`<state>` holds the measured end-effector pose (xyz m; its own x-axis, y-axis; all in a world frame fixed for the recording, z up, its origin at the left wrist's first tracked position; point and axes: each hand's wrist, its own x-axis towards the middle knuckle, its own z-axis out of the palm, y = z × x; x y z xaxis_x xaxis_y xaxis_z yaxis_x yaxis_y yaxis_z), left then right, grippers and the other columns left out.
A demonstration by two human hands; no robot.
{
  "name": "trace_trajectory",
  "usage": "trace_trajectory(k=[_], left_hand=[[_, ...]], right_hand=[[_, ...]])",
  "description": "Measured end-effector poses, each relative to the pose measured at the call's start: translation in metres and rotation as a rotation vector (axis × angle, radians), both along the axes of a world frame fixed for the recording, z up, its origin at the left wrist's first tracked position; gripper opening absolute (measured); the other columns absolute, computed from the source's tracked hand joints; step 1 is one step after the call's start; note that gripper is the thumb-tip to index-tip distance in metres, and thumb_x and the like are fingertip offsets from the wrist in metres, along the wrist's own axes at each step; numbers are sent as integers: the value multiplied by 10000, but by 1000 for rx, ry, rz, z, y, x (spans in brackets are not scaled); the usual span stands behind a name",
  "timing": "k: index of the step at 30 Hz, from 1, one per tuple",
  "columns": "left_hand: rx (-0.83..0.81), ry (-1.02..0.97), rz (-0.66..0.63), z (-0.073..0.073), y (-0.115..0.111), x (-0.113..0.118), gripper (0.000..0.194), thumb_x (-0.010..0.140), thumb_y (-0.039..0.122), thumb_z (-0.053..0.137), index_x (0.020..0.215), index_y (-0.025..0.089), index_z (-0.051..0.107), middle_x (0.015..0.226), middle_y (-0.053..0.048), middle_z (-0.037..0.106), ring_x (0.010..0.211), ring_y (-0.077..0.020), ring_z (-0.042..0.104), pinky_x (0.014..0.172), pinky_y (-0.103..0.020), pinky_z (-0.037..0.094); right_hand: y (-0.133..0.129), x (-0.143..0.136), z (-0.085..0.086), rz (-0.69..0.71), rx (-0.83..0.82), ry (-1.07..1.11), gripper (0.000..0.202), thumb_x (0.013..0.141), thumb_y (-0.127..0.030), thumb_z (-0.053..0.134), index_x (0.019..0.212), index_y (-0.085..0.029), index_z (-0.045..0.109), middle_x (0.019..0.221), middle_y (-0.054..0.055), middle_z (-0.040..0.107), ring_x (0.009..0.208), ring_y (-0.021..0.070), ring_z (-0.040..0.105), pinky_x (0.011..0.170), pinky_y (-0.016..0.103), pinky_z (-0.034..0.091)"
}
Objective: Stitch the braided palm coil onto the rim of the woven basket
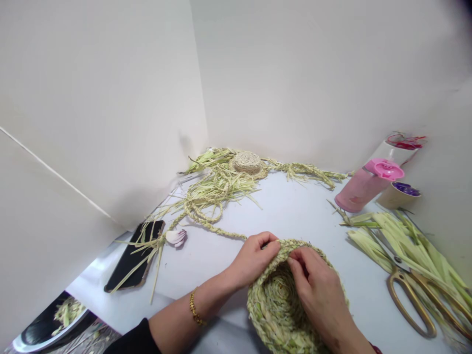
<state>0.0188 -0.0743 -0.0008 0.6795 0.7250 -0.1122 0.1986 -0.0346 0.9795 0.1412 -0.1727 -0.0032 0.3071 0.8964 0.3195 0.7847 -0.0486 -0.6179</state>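
Note:
A round basket-like piece of coiled, braided corn husk (273, 300) is tilted toward me at the table's front. My left hand (256, 255) pinches its far rim from the left, thumb and fingers closed on the braid. On the inner side of the same rim is my right hand (319, 280), its thumb and index finger pressed together; whether a needle or thread is between them is hidden. From the rim near my left hand, a long husk braid (221, 231) runs left across the table, loops, and ends in loose strands over a phone.
Brass-handled scissors (401, 268) lie on flat corn husks (416, 241) at right. Behind them stand a pink bottle (356, 189) and a small cup (398, 196). A small straw hat (247, 163) sits among husk strips at the back. A phone (134, 255) and garlic-like bulb (177, 238) lie left.

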Motion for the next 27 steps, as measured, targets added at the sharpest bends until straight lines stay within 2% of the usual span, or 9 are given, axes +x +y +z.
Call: trace_trajectory(k=[4,7,13,18,22,27], left_hand=[[-78,4,12,0,2,1,182,782,304,470,713,145,524,634,35,448,597,-89,378,566,-189,339],[-75,12,12,2,2,0,180,774,303,473,698,146,517,619,40,424,584,-85,355,554,-187,328],[-13,4,20,1,-1,-1,173,778,281,469,724,144,560,666,33,477,633,-91,390,585,-189,335],[-76,-43,8,-3,-2,-2,196,787,292,482,770,131,592,706,14,511,662,-99,422,614,-200,357],[-136,-74,37,-5,-2,-3,184,784,294,498,752,130,575,678,19,495,642,-93,418,603,-198,355],[-174,-85,35,-7,-5,-3,190,791,304,501,778,131,578,698,13,513,652,-96,439,603,-201,352]], right_hand=[[1,-1,-1,10,-3,-5,194,885,-265,401,733,-208,507,720,24,553,667,166,500,624,273,384],[0,0,-1,15,3,-4,190,886,-260,397,748,-207,518,731,32,565,671,169,507,629,276,388],[-1,0,0,-4,-5,6,177,877,-256,420,735,-213,517,706,17,568,643,161,515,607,264,384],[0,-1,-5,-48,28,-17,179,880,-269,422,745,-213,525,726,20,584,656,164,532,623,271,392],[-3,2,-5,-27,-13,15,128,867,-307,478,805,-218,548,768,10,600,679,157,545,638,267,407],[-9,7,-5,8,-22,-32,213,882,-327,435,741,-215,549,722,8,575,671,161,533,635,284,394]])
